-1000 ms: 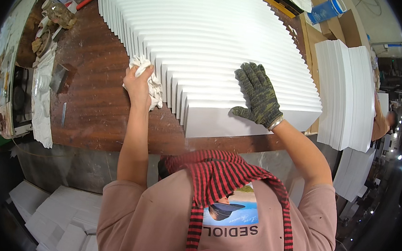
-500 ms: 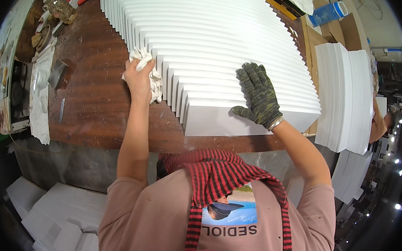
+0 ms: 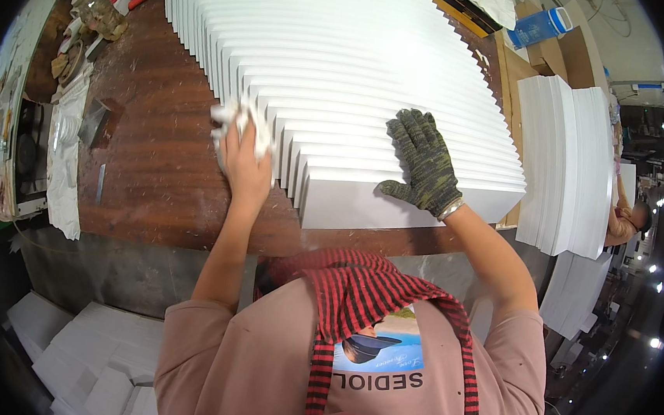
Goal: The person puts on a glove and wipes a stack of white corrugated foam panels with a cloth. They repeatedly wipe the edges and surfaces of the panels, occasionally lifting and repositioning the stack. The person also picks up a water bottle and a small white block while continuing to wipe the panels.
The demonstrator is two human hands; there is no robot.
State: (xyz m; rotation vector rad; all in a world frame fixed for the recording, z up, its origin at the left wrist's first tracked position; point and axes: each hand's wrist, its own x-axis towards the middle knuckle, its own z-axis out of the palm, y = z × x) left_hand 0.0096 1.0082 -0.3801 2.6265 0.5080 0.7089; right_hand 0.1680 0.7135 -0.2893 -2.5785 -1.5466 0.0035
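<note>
Over brown tabletop (image 3: 155, 170), white cloth (image 3: 262, 135) bunches under left fingers (image 3: 233, 142).

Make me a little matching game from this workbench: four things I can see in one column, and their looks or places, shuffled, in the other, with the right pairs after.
Things:
1. Left hand
2. Right hand
3. White panels
4. Blue container

Looks or places:
A. In a mottled green glove, fingers spread
B. Near the upper right, beside a cardboard box
C. Bare, with a crumpled white cloth
D. Overlapping in a stepped row on the brown tabletop

Right pairs: 1-C, 2-A, 3-D, 4-B
</note>
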